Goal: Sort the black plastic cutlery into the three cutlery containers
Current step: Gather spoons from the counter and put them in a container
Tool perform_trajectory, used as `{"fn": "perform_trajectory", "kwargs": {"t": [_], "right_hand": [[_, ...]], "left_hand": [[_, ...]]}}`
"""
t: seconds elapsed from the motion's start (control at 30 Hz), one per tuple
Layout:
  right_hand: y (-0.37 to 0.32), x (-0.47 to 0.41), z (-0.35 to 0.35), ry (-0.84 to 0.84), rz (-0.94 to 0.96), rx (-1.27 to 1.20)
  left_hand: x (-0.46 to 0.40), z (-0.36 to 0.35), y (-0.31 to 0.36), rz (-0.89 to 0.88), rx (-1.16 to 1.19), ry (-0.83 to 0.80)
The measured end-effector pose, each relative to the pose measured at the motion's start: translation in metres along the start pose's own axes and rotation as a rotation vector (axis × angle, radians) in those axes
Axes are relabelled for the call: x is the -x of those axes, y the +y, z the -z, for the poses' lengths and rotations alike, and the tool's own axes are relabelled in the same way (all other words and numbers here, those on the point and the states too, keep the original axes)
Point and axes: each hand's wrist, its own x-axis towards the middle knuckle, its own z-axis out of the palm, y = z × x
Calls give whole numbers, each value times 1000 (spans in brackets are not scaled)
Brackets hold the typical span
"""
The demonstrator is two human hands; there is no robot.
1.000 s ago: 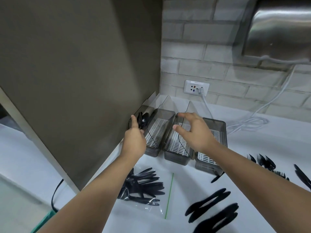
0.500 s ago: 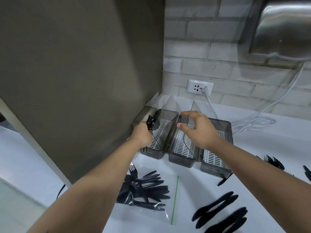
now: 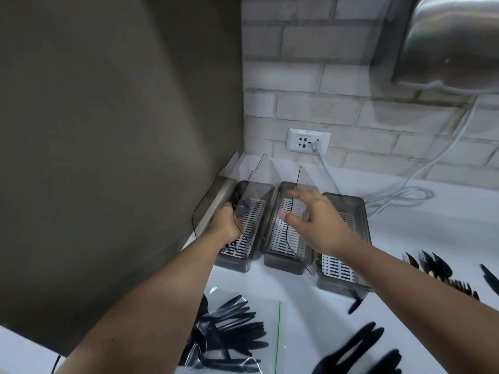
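Three smoky plastic cutlery containers with slotted white floors stand side by side against the wall: left (image 3: 255,211), middle (image 3: 282,240), right (image 3: 348,268). Their clear lids stand open. My left hand (image 3: 225,225) is down inside the left container, closed around a bundle of black cutlery whose ends stick out above and below the fist. My right hand (image 3: 316,222) hovers over the middle container with fingers spread, thumb and forefinger on either side of a clear lid's edge; I cannot tell if they touch it.
A clear bag of black forks (image 3: 232,333) lies near the front. Black spoons (image 3: 356,349) lie at the front right, more forks (image 3: 437,268) at the right. A grey cabinet panel (image 3: 108,130) closes off the left. Socket (image 3: 307,140) and white cable (image 3: 399,195) sit behind.
My left hand has sunk with the black cutlery from the left container's rim down into it. My right hand has stayed over the middle container, fingers spreading a little.
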Motion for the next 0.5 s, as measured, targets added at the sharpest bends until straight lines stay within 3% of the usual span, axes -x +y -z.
{"fn": "perform_trajectory", "kwargs": {"t": [0.17, 0.3, 0.5], "right_hand": [[3, -2, -2, 11, -2, 3], [3, 1, -4, 2, -6, -5], [3, 6, -4, 5, -8, 5]], "left_hand": [[-31, -7, -25, -104, -438, 17], [-17, -13, -22, -105, -466, -60], [-11, -12, -28, -146, -615, -3]]}}
